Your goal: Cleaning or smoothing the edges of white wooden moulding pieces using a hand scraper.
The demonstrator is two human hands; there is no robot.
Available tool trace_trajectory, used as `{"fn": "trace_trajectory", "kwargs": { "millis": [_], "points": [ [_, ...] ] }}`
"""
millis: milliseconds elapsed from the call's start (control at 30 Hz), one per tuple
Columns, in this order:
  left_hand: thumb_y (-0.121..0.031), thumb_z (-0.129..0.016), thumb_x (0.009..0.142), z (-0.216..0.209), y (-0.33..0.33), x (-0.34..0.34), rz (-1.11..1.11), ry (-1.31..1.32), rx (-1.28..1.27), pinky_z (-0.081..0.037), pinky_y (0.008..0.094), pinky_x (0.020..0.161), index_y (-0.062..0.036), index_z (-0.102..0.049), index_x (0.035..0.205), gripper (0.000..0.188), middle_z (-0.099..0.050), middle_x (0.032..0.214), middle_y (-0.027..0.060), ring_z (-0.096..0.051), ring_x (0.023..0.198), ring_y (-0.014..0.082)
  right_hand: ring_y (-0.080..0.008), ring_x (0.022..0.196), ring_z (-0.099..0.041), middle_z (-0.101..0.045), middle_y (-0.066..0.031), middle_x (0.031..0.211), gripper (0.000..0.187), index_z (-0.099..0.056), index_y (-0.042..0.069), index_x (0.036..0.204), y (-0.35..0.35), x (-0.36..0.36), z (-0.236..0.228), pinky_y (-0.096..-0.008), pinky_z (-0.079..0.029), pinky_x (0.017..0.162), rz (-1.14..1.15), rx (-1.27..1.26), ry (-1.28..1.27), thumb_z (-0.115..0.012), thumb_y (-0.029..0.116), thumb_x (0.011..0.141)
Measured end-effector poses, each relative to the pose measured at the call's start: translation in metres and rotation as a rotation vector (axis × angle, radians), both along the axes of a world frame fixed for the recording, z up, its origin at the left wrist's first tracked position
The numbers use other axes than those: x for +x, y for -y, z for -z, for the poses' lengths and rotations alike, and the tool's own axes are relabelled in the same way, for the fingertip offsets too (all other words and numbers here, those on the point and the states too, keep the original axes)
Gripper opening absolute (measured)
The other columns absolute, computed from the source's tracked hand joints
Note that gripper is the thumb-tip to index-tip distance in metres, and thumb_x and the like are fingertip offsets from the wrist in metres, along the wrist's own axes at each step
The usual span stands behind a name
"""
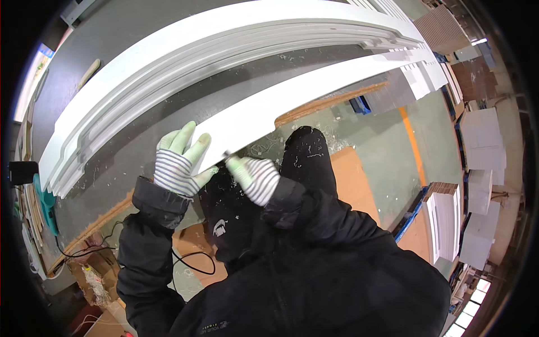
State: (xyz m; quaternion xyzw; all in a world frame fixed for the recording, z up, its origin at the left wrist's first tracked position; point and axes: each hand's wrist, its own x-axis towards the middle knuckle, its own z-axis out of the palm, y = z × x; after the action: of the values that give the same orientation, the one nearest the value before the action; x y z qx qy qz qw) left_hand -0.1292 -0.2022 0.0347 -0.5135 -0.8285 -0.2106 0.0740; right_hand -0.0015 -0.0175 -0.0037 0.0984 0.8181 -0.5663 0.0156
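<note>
A long white panel (pixel 247 118) with a shaped edge reaches over the near edge of the grey workbench (pixel 129 149). At its near left end is my left hand (pixel 178 160), in a pale green-coated striped glove, fingers on top and thumb at the edge, gripping it. My right hand (pixel 255 177), gloved alike, is closed at the panel's near edge around a small dark-tipped tool (pixel 227 154). Most of that tool is hidden in the fingers, so its kind does not show. Behind the panel lies a stack of similar white panels (pixel 168 56).
A light-handled item (pixel 90 73) lies on the bench's far left; a teal tool (pixel 46 205) with a black cable stands at the left edge. Below left sits a cardboard box (pixel 95 283) with shavings. More white panels (pixel 443 219) stand on the right, near an orange floor line (pixel 412 146).
</note>
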Motion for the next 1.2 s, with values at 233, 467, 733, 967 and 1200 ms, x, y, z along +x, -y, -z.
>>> {"fn": "trace_trajectory", "kwargs": {
  "millis": [233, 467, 733, 967, 1200],
  "points": [
    [-0.011, -0.078, 0.068, -0.011, 0.025, -0.022, 0.179, 0.121, -0.09, -0.033, 0.0484, 0.111, -0.0032, -0.047, 0.136, 0.075, -0.045, 0.142, 0.0239, -0.043, 0.131, 0.0404, -0.0233, 0.06, -0.055, -0.056, -0.0113, 0.063, 0.052, -0.059, 0.002, 0.09, -0.053, -0.002, -0.006, -0.0363, -0.045, 0.06, 0.268, -0.082, 0.049, -0.032, 0.044, 0.104],
    [-0.004, -0.071, 0.075, 0.004, 0.023, -0.029, 0.19, 0.185, -0.019, -0.028, 0.0499, 0.115, -0.006, -0.051, 0.135, 0.063, -0.047, 0.141, 0.0223, -0.042, 0.135, 0.0348, -0.0321, 0.066, -0.061, -0.06, -0.016, 0.069, 0.045, -0.062, 0.003, 0.1, 0.05, -0.011, 0.006, -0.04, -0.047, 0.059, -0.416, 0.409, -0.211, -0.039, 0.042, 0.102],
    [-0.015, -0.078, 0.07, 0.004, 0.018, -0.032, 0.146, 0.094, -0.07, -0.019, 0.0547, 0.116, -0.0134, -0.056, 0.132, 0.065, -0.049, 0.144, 0.0109, -0.035, 0.139, 0.0399, -0.0298, 0.055, -0.05, -0.056, -0.0163, 0.062, 0.051, -0.062, 0.002, 0.09, 0.024, -0.011, 0.009, -0.0393, -0.043, 0.053, 0.016, -0.037, 0.0, -0.033, 0.041, 0.104],
    [-0.022, -0.078, 0.07, 0.003, 0.016, -0.03, 0.137, 0.091, -0.185, -0.019, 0.0571, 0.115, -0.0124, -0.058, 0.129, 0.063, -0.05, 0.143, 0.0103, -0.033, 0.139, 0.04, -0.0383, 0.088, -0.066, -0.066, -0.0243, 0.097, 0.049, -0.061, 0.001, 0.108, 0.044, -0.012, -0.028, -0.0429, -0.052, 0.074, -0.553, 0.396, -0.006, -0.039, 0.044, 0.1],
    [-0.026, -0.078, 0.069, 0.001, 0.026, -0.042, 0.172, 0.052, -0.114, -0.018, 0.0577, 0.115, -0.0121, -0.057, 0.129, 0.065, -0.05, 0.142, 0.0107, -0.036, 0.137, 0.0399, -0.0382, 0.078, -0.066, -0.066, -0.0241, 0.081, 0.056, -0.064, -0.002, 0.097, 0.078, -0.022, -0.017, -0.0444, -0.052, 0.074, -0.533, 0.302, 0.17, -0.044, 0.051, 0.096]
  ]
}}
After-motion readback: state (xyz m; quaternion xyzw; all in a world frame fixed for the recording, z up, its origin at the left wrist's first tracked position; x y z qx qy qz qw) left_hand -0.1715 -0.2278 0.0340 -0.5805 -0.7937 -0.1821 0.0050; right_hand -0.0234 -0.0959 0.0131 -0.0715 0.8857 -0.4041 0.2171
